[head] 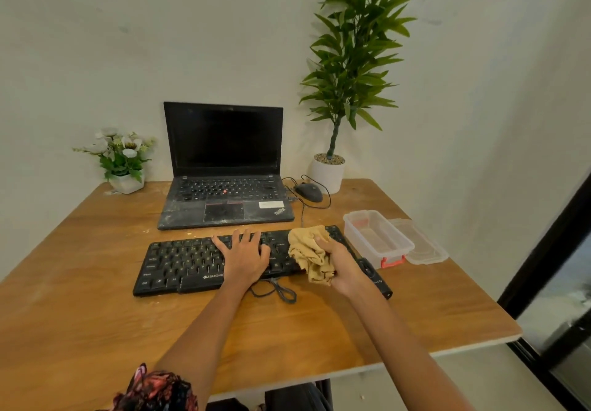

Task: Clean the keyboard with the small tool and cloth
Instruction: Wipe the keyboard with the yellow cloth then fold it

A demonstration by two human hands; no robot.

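the right hand [340,262] is gripping a crumpled tan cloth [311,252], fingers curled around the bunched fabric, and is holding it against the right part of the black keyboard [182,265]. the loose folds of the cloth are hanging over the keys toward the near edge. the left hand [244,255] is lying flat and spread wide on the middle of the keyboard, palm down, fingers pointing away from the person, holding nothing. a dark patterned sleeve [156,388] is showing at the left upper arm near the bottom of the view.

the keyboard is sitting slightly angled on the wooden table [80,314], its cable [276,289] looping on the table just in front of it between the two forearms. the small tool is not something i can pick out with certainty here.

just beside the keyboard's right end, a clear plastic container [377,238] with a red latch is standing open, and its lid [422,246] is lying beside it on the far right. behind the keyboard an open laptop [224,167] with a dark screen and a dusty palm rest is standing. a black mouse [308,192] is resting to the right of the laptop, near a white pot holding a tall green plant [351,58]. a small pot of white flowers [121,158] is sitting at the table's far left corner, against the pale wall.
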